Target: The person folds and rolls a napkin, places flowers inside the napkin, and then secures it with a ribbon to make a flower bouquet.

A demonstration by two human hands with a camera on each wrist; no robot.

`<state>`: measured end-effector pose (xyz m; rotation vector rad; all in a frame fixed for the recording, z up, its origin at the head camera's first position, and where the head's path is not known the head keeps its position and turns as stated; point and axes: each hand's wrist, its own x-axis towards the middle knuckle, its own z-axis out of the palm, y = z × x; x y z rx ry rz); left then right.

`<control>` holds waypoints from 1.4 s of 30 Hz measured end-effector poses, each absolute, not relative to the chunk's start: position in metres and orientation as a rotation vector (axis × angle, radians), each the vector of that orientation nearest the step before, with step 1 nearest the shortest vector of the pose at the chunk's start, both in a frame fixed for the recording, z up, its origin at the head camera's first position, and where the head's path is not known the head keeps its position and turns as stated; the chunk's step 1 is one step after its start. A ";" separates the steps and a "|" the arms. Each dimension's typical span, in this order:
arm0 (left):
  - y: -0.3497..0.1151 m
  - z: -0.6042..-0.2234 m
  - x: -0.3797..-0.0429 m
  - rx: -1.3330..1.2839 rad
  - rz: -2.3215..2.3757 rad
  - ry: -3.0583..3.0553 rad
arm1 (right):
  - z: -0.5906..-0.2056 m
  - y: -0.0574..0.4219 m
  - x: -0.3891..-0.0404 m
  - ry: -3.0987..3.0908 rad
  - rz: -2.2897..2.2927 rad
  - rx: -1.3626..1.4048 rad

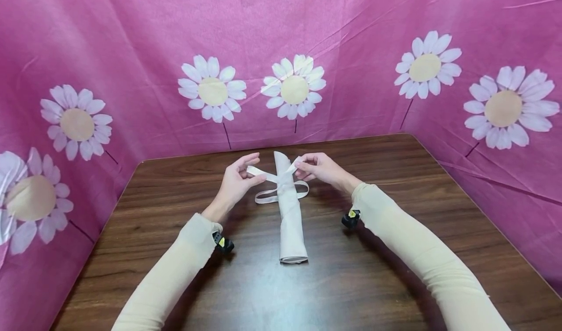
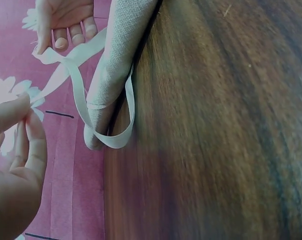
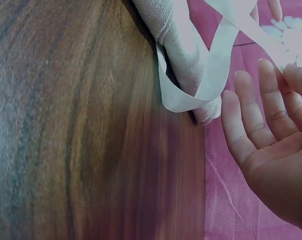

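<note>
A rolled cream cloth (image 1: 291,219) lies lengthwise on the wooden table, its folded end toward me. Round its upper half runs a pale ribbon (image 1: 265,200), which crosses on top and leaves a loose loop out at each side. My left hand (image 1: 234,179) pinches one ribbon end between thumb and finger, left of the roll. On the other side, my right hand (image 1: 322,169) pinches the second end. Seen from the left wrist, the ribbon (image 2: 122,140) hangs in a wide loop around the cloth roll (image 2: 123,40). In the right wrist view, the other fingers (image 3: 248,112) are spread.
The brown wooden table (image 1: 373,282) has its far edge just beyond the roll. Behind and at both sides hangs a pink curtain (image 1: 145,38) printed with white daisies. A small black camera (image 1: 224,243) sits at the left wrist, another black camera (image 1: 351,219) at the right.
</note>
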<state>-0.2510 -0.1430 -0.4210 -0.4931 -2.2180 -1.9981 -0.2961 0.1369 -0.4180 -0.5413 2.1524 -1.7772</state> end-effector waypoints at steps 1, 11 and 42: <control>-0.144 -0.421 -0.251 -0.507 -2.011 -2.219 | -0.418 0.137 -0.297 2.153 -1.776 -0.544; -0.154 -0.423 -0.249 -0.455 -2.148 -2.459 | -0.420 0.147 -0.298 2.156 -1.723 -0.381; -0.180 -0.397 -0.257 -0.498 -1.877 -2.727 | -0.394 0.188 -0.309 2.382 -1.278 -0.324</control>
